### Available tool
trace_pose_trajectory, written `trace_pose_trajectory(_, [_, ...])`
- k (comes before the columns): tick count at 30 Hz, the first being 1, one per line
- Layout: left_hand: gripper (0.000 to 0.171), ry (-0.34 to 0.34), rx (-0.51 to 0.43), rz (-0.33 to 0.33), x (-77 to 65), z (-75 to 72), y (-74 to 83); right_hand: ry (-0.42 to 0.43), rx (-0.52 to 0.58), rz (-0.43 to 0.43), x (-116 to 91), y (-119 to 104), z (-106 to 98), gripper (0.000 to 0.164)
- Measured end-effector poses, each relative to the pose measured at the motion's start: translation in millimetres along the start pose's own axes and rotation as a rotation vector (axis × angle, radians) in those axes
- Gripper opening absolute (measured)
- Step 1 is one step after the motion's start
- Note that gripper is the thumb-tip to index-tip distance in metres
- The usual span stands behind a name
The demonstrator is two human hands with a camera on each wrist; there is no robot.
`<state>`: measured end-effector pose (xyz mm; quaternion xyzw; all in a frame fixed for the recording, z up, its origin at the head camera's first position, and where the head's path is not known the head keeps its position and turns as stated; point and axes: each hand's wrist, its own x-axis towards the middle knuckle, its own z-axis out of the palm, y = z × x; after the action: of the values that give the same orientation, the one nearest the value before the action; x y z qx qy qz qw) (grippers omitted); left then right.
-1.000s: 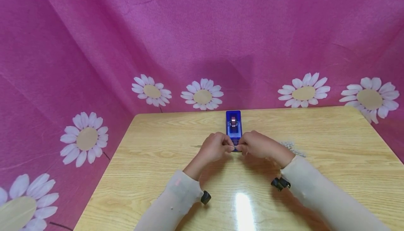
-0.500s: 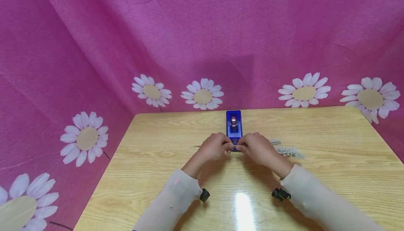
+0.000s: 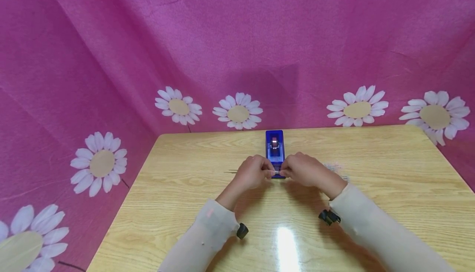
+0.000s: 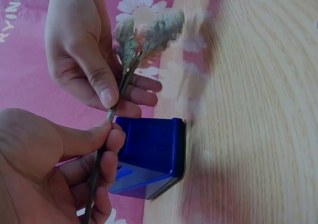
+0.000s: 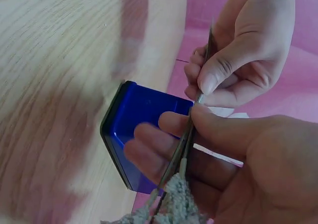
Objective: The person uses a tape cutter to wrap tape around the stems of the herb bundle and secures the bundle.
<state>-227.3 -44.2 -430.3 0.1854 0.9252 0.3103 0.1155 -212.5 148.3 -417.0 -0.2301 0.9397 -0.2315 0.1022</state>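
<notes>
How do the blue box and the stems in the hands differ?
Shape: the blue box is broad and blocky; the stems are thin, with fluffy heads.
Colour: the blue box is glossy blue; the stems look dark.
Pose: the blue box rests on the table, running front to back; the stems run sideways, pinched by the left hand and right hand.
Shared: both are longer than wide.

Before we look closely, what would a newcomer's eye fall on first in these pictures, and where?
Probably the vivid pink cloth with large white daisies, rising behind the wooden table. Next, the blue dispenser near the table's far edge. At its near end, the left hand and right hand pinch thin stems with fuzzy heads.
</notes>
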Motion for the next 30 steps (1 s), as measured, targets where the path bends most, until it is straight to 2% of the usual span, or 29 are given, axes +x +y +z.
trace_pose_trajectory(4, [0.013, 0.017, -0.016, 0.001, 0.9, 0.8, -2.0, -0.001, 0.012, -0.022, 0, 1, 1, 0.026])
trace_pose_trajectory(9, [0.014, -0.008, -0.059, -0.004, 0.3, -0.9, -1.2, 0.098, -0.011, -0.029, -2, 1, 9, 0.018])
trace_pose_trajectory(16, [0.026, -0.070, -0.032, -0.027, -0.7, -4.7, 3.4, 0.222, -0.022, 0.013, -6, -2, 19, 0.011])
trace_pose_trajectory(19, [0.024, -0.053, -0.018, -0.020, 0.2, -3.8, 3.2, 0.210, -0.037, 0.017, -7, -4, 17, 0.012])
trace_pose_trajectory(25, [0.019, -0.010, 0.004, -0.005, 2.4, -1.3, 0.7, 0.103, -0.041, 0.000, -3, -2, 8, 0.018])
trace_pose_trajectory(30, [0.018, 0.014, -0.001, 0.006, 4.7, 0.1, -0.8, 0.049, -0.042, -0.001, 3, 2, 4, 0.024])
